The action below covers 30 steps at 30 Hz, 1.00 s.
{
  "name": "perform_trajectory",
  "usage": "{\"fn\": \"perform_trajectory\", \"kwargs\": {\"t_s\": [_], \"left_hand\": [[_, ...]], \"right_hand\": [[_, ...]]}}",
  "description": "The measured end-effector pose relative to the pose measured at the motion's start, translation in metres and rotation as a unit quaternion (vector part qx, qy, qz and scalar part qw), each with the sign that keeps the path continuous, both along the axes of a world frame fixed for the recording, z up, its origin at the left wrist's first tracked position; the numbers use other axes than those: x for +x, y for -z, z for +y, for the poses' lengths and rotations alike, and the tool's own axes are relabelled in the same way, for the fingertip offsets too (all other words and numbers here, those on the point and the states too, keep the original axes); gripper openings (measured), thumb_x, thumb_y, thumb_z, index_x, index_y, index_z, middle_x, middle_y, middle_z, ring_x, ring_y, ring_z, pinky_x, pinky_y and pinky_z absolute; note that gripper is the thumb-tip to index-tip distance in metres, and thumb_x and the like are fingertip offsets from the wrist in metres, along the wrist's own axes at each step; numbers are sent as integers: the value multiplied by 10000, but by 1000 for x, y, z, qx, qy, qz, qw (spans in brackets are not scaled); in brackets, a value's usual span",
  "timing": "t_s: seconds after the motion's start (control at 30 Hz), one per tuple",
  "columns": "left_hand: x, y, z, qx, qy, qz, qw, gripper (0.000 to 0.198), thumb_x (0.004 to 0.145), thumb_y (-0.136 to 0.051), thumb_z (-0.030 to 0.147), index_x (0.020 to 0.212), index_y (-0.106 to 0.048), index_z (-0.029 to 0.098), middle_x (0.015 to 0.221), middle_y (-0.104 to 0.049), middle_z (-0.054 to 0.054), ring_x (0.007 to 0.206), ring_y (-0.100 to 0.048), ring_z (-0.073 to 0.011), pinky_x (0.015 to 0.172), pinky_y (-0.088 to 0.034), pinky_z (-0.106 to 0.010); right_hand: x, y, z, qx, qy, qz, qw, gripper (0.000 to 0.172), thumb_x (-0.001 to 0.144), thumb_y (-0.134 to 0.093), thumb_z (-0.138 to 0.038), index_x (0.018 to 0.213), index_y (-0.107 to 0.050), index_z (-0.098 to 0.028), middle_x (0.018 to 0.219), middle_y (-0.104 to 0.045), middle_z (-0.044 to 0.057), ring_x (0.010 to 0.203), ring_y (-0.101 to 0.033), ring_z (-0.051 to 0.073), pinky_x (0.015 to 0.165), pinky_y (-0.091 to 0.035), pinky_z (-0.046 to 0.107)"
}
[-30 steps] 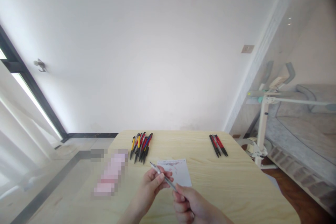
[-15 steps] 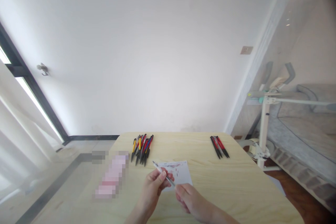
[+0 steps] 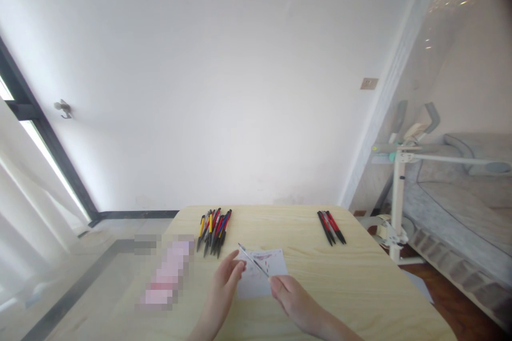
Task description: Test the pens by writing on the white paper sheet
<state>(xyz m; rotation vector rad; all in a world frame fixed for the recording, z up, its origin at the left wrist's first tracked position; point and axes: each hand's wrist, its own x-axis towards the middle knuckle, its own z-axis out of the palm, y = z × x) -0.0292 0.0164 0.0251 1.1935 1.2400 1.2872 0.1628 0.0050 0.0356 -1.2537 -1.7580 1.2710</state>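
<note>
My right hand (image 3: 290, 298) pinches a thin silver pen (image 3: 253, 260) by its near end, its tip pointing up and left over a small white paper (image 3: 264, 277) with red scribbles. Just left of the pen, my left hand (image 3: 226, 282) has its fingers loosely stretched toward the shaft, near it but not clearly gripping. The paper lies on a light wooden table (image 3: 360, 282). A bunch of several red, yellow, blue and black pens (image 3: 214, 225) lies at the table's far left, and a smaller group of red and black pens (image 3: 331, 227) at the far right.
A blurred pink patch (image 3: 166, 272) lies on the table's left side. A white wall stands behind the table. To the right are a white stand (image 3: 398, 197) and a grey sofa (image 3: 460, 202). A window with curtains is at the left.
My left hand has let go of the pen and opened. The right hand has moved the pen forward over the paper. The camera has tilted slightly.
</note>
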Motion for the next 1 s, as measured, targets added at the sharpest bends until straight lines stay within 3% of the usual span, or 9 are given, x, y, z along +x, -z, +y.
{"fn": "perform_trajectory", "kwargs": {"t_s": [0.1,0.23,0.37,0.47,0.57,0.67,0.77,0.87,1.0], "left_hand": [[-16,-2,-8,140,-66,164,974,371,735,-621,326,1092,-599,227,1142,-604,-98,1114,-488,-279,972,-327,-433],[-22,-2,-17,264,-32,308,913,385,765,-586,221,1148,-573,261,1205,-570,-87,1169,-440,-283,987,-329,-421],[-16,0,-16,357,11,437,825,479,787,-537,148,1248,-470,258,1268,-523,-81,1208,-404,-277,984,-353,-429],[-10,-4,-14,415,46,521,745,503,797,-485,91,1277,-417,224,1288,-500,-82,1228,-378,-264,989,-352,-454],[-4,-13,-12,433,102,557,701,436,790,-489,106,1215,-459,201,1223,-546,-77,1193,-417,-245,996,-351,-446],[5,-21,-11,419,135,567,696,261,784,-527,162,1041,-539,206,1009,-637,-52,1049,-526,-236,965,-370,-464],[11,-25,-9,361,163,603,692,76,792,-550,220,868,-547,219,819,-643,-14,781,-590,-197,739,-480,-380],[14,-30,-8,331,213,638,662,56,826,-517,261,865,-523,222,790,-634,-5,681,-572,-173,596,-450,-301],[15,-41,-6,328,272,655,624,64,829,-514,258,866,-505,207,804,-627,-13,690,-563,-169,599,-419,-282]], "right_hand": [[6,11,4,-109,9,58,992,444,811,-364,-577,574,-377,-202,454,-303,-78,417,-254,75,428,-176,229],[9,23,4,-216,-2,126,968,433,761,-400,-612,611,-365,-208,444,-246,-108,366,-163,51,374,-101,208],[5,25,0,-275,-59,161,946,422,755,-416,-596,619,-362,-200,448,-253,-110,359,-149,40,373,-97,206],[5,22,-2,-266,-94,161,946,426,753,-413,-591,607,-362,-194,452,-249,-107,370,-154,40,384,-109,211],[8,17,-3,-220,-108,128,961,420,784,-386,-561,598,-382,-185,478,-266,-91,398,-187,46,408,-141,212],[13,14,-2,-181,-127,90,971,428,795,-376,-545,575,-395,-179,502,-289,-72,430,-228,55,430,-163,215],[19,16,0,-168,-135,56,975,443,803,-355,-550,577,-419,-175,521,-313,-57,457,-241,65,444,-170,218],[24,18,3,-157,-140,20,977,438,807,-348,-543,591,-438,-174,540,-333,-45,480,-251,74,452,-177,220],[22,14,5,-148,-150,-10,977,414,783,-370,-531,562,-406,-184,544,-339,-35,494,-267,85,451,-190,219]]}}
